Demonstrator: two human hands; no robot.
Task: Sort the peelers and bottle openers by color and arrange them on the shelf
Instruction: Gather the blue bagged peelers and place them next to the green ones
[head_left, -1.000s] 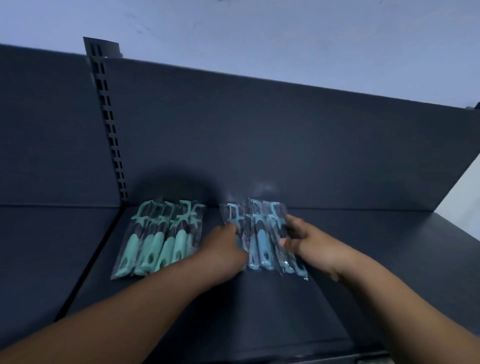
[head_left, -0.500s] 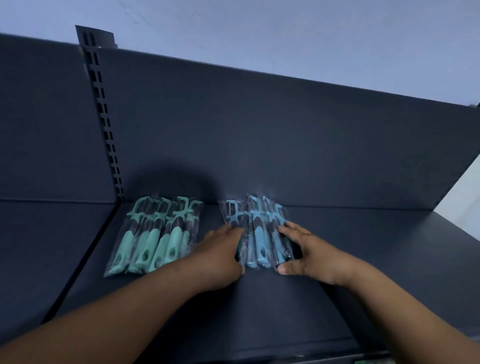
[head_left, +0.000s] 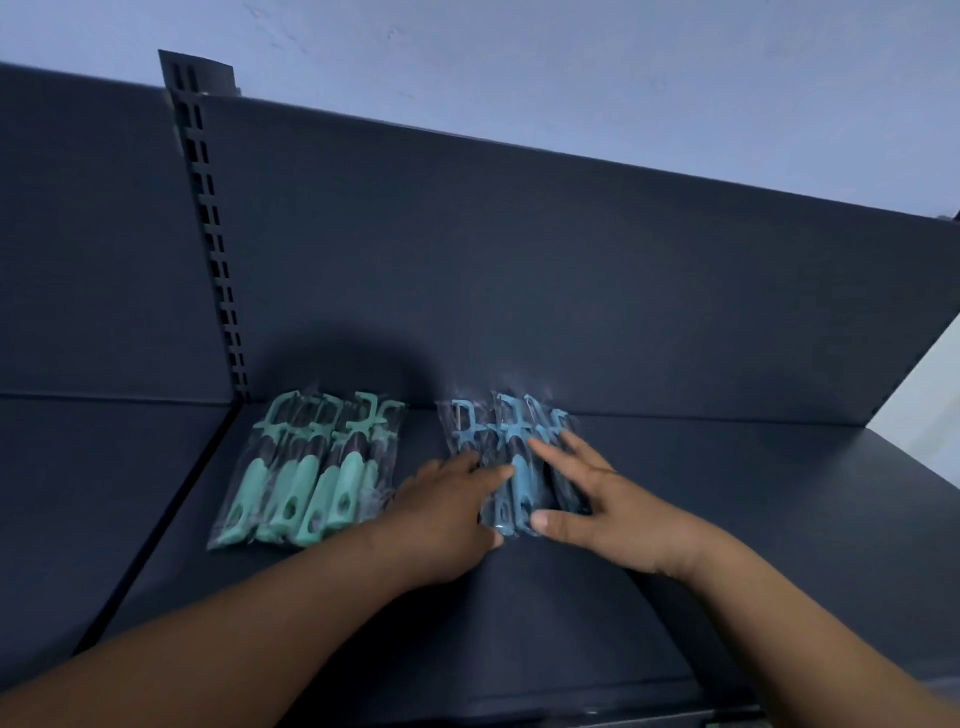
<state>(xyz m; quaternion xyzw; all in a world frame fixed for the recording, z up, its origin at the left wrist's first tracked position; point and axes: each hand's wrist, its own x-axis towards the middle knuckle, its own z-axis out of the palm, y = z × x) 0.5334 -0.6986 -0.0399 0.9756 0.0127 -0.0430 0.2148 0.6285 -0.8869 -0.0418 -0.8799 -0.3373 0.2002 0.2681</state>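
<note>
Now at a dark shelf (head_left: 753, 519), a person squares up a row of blue packaged tools (head_left: 522, 493) lying flat at the foot of the back panel (head_left: 519, 260). The left hand (head_left: 447, 512), fingers extended, presses on the row's left edge. The right hand (head_left: 597, 504), fingers spread flat and thumb at the near ends, bears on its right side. Neither hand curls round a packet. A green row (head_left: 311, 478) lies apart to the left, near the slotted upright (head_left: 208, 234). The step in hand appears to be tidying the blue group, the colours being already separated. The next move likely calls for a gentle inward push from both sides, closing gaps without the slippery wrappers riding over one another.
</note>
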